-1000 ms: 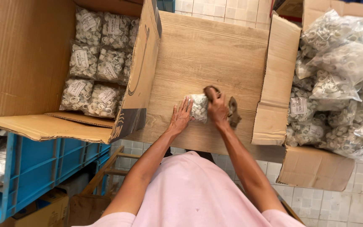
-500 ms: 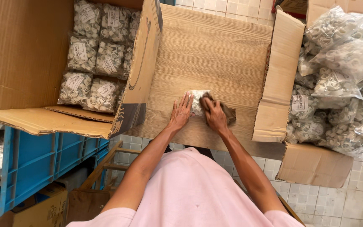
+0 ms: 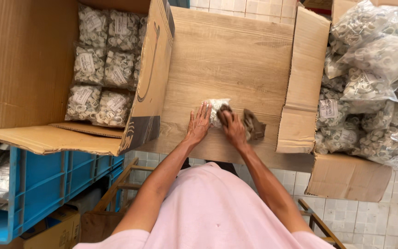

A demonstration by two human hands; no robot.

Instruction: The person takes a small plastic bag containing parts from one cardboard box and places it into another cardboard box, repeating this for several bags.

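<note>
A small clear plastic bag of white parts lies on the wooden tabletop. My left hand rests flat against the bag's left side, fingers spread. My right hand grips a brown cloth and presses it on the bag's right side. Most of the bag is hidden under the two hands.
A cardboard box on the left holds several bags of white parts in rows. Another cardboard box on the right is heaped with loose bags of parts. A blue plastic crate stands low on the left, above a tiled floor.
The right hand with the cloth has slid down and right over the bag. The left hand has stayed against the bag's left side.
</note>
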